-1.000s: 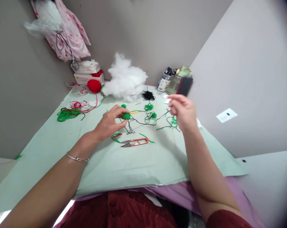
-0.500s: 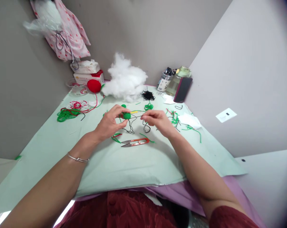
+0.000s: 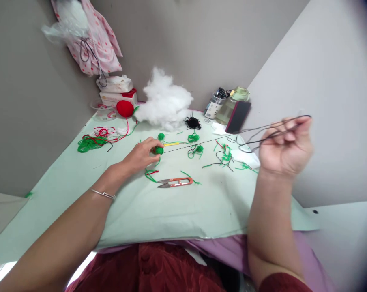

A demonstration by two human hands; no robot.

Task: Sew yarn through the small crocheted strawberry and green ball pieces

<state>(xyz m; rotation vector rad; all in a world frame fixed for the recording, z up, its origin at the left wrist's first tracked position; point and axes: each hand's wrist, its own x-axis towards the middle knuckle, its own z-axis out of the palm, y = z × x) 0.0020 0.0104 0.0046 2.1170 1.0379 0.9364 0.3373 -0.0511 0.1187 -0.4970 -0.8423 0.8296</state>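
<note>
My left hand (image 3: 145,153) pinches a small green crocheted piece (image 3: 159,150) between thumb and fingers, above the middle of the table. From that piece a black thread (image 3: 201,142) runs taut up to the right. My right hand (image 3: 286,148), raised at the right, is closed on the black thread, which loops around its fingers. Whether a needle is in these fingers cannot be made out. Behind the green piece lie a small green ball (image 3: 161,136) and a yellow tool (image 3: 171,144). Orange-handled thread snips (image 3: 175,182) rest in front of my left hand.
White stuffing (image 3: 165,101) is heaped at the back, beside black yarn (image 3: 192,122). Red yarn ball (image 3: 125,108) and green yarn (image 3: 92,144) lie left. A phone (image 3: 238,117) leans on a bottle (image 3: 226,109) at the back right, behind thread scraps (image 3: 226,154).
My right hand has moved far right and up from beside the green piece, drawing the black thread out straight. My left hand still holds the piece. The view has shifted slightly.
</note>
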